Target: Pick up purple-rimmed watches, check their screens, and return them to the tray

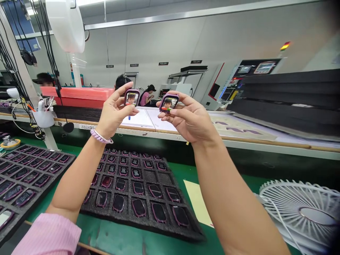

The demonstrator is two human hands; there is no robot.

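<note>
At upper centre of the frame, the left hand and right hand each pinched a small, light, glossy-faced watch body, left watch and right watch, by its rims, fingers closed on the edges, screens likely scratch-prone.

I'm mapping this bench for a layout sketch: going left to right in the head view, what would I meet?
Left foam tray → left hand holding a watch → right hand holding a second watch → white fan.

Below the left hand a foam tray lies on the tabletop; a fan sits right of the right hand, another tray far left.
</note>
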